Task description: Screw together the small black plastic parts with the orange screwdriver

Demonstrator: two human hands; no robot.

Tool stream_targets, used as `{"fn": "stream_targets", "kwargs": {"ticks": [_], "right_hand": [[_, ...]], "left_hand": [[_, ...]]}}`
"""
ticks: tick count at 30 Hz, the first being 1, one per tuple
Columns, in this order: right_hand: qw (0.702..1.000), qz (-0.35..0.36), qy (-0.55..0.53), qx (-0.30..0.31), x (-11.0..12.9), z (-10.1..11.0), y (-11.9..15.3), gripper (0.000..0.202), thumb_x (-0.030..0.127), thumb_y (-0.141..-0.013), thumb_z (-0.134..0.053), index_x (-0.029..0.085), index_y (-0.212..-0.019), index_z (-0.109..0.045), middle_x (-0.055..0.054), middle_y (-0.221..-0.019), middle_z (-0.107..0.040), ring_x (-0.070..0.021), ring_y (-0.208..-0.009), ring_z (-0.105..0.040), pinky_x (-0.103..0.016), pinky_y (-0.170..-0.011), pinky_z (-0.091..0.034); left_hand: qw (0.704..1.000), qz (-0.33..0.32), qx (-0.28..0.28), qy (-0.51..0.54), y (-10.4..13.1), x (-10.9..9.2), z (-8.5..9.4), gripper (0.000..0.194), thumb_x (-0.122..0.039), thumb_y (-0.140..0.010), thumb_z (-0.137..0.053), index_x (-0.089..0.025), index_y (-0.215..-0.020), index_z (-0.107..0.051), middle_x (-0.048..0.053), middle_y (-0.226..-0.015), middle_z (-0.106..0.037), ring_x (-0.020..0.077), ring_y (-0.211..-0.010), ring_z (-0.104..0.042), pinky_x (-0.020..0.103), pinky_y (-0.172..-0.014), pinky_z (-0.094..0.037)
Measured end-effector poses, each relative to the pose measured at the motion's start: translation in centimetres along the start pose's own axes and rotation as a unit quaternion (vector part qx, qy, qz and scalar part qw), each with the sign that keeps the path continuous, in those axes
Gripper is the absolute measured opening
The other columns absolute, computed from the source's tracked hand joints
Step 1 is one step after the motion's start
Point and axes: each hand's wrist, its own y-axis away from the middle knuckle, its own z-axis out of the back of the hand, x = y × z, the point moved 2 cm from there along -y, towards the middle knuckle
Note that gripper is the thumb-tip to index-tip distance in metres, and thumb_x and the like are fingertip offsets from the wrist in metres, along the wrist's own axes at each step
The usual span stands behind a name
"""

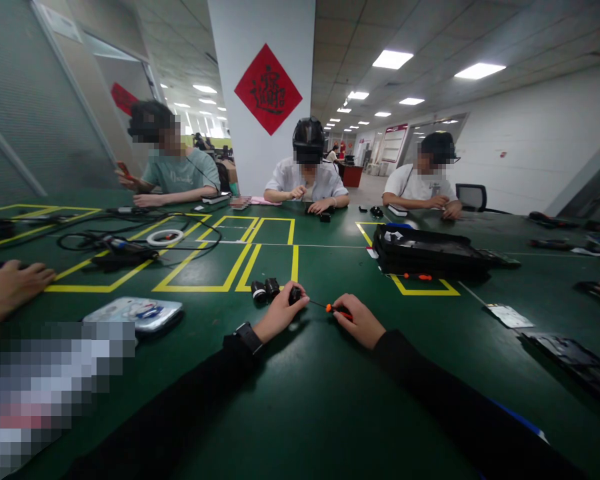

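Observation:
Between the fingers of my left hand (280, 313) is a small black part (295, 295), partly covered by the fingertips. My right hand (359, 321) is closed round a screwdriver (329, 308) with an orange and black handle. Its thin shaft points left, and the tip reaches the black part or stops very near it; I cannot tell which. Just left of my left hand, black cylindrical parts (265, 289) stand on the green table (300, 407).
A clear case (135, 313) lies at the left, near cables (125, 250) and a white ring (165, 238). Black trays (430, 252) and an orange screwdriver (418, 277) lie right of centre. Several people sit around the table; a neighbour's hand (17, 283) rests far left.

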Motion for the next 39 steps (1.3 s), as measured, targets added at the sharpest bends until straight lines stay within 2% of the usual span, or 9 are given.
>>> {"fn": "stream_targets", "kwargs": {"ticks": [8, 12, 16, 20, 26, 32, 36, 39], "right_hand": [[1.000, -0.017, -0.002, -0.008, -0.09, -0.11, 0.10, 0.020, 0.019, -0.075, -0.057, 0.017, -0.094, -0.051, -0.005, -0.091, -0.052, -0.0164, -0.084, -0.049, -0.030, -0.075, -0.041], [1.000, -0.015, 0.007, -0.013, 0.05, 0.01, -0.02, 0.011, 0.019, -0.082, -0.049, 0.017, -0.091, -0.054, -0.005, -0.090, -0.053, -0.0173, -0.086, -0.047, -0.032, -0.079, -0.039], [1.000, 0.000, 0.004, -0.005, -0.01, 0.13, -0.12, 0.013, 0.014, -0.083, -0.042, 0.017, -0.081, -0.055, -0.005, -0.089, -0.053, -0.0175, -0.087, -0.047, -0.033, -0.081, -0.039], [1.000, 0.007, 0.000, -0.009, -0.04, 0.19, -0.07, 0.009, 0.013, -0.079, -0.048, 0.017, -0.084, -0.055, -0.005, -0.088, -0.053, -0.0178, -0.086, -0.047, -0.033, -0.079, -0.039], [1.000, -0.019, -0.024, -0.008, -0.26, -0.10, 0.12, 0.018, 0.013, -0.074, -0.056, 0.017, -0.091, -0.051, -0.004, -0.091, -0.052, -0.0157, -0.082, -0.049, -0.030, -0.075, -0.042], [0.999, -0.025, 0.015, -0.014, -0.23, -0.08, -0.09, 0.013, 0.024, -0.079, -0.054, 0.017, -0.090, -0.053, -0.005, -0.088, -0.053, -0.0171, -0.083, -0.048, -0.031, -0.075, -0.040], [0.999, -0.008, 0.030, -0.013, -0.33, -0.07, -0.31, 0.014, 0.019, -0.085, -0.044, 0.017, -0.081, -0.057, -0.005, -0.085, -0.055, -0.0171, -0.084, -0.047, -0.033, -0.079, -0.038], [1.000, 0.004, 0.026, -0.012, -0.35, -0.07, -0.29, 0.012, 0.018, -0.084, -0.045, 0.017, -0.081, -0.057, -0.005, -0.085, -0.055, -0.0173, -0.084, -0.047, -0.033, -0.079, -0.038]], "left_hand": [[1.000, -0.017, 0.003, -0.021, -0.16, 0.37, -0.05, 0.019, -0.035, -0.079, -0.050, -0.019, -0.088, -0.053, 0.000, -0.084, -0.057, 0.0148, -0.079, -0.052, 0.028, -0.078, -0.040], [1.000, -0.014, -0.002, -0.028, -0.13, 0.32, -0.07, 0.019, -0.036, -0.079, -0.051, -0.019, -0.087, -0.054, 0.000, -0.084, -0.057, 0.0151, -0.080, -0.052, 0.028, -0.079, -0.040], [1.000, -0.012, 0.007, -0.020, -0.07, 0.28, -0.06, 0.019, -0.036, -0.078, -0.052, -0.019, -0.085, -0.054, 0.001, -0.084, -0.058, 0.0156, -0.080, -0.053, 0.029, -0.080, -0.041], [1.000, -0.009, -0.002, -0.013, -0.06, 0.25, 0.03, 0.018, -0.035, -0.077, -0.053, -0.018, -0.085, -0.055, 0.001, -0.085, -0.059, 0.0160, -0.081, -0.054, 0.030, -0.080, -0.041], [1.000, -0.001, 0.005, -0.015, -0.07, 0.11, 0.00, 0.019, -0.035, -0.077, -0.053, -0.018, -0.086, -0.054, 0.001, -0.082, -0.058, 0.0154, -0.079, -0.053, 0.029, -0.079, -0.041], [1.000, -0.009, 0.006, -0.020, -0.05, -0.05, -0.01, 0.017, -0.034, -0.077, -0.053, -0.019, -0.085, -0.053, 0.000, -0.081, -0.057, 0.0152, -0.078, -0.052, 0.028, -0.076, -0.041], [1.000, 0.000, 0.005, -0.021, 0.00, -0.04, -0.05, 0.015, -0.032, -0.078, -0.051, -0.019, -0.086, -0.052, 0.000, -0.082, -0.056, 0.0150, -0.078, -0.052, 0.028, -0.077, -0.041], [1.000, -0.002, -0.003, -0.026, -0.01, 0.05, -0.04, 0.016, -0.032, -0.078, -0.051, -0.019, -0.086, -0.053, 0.001, -0.083, -0.056, 0.0156, -0.080, -0.052, 0.029, -0.079, -0.041]]}}
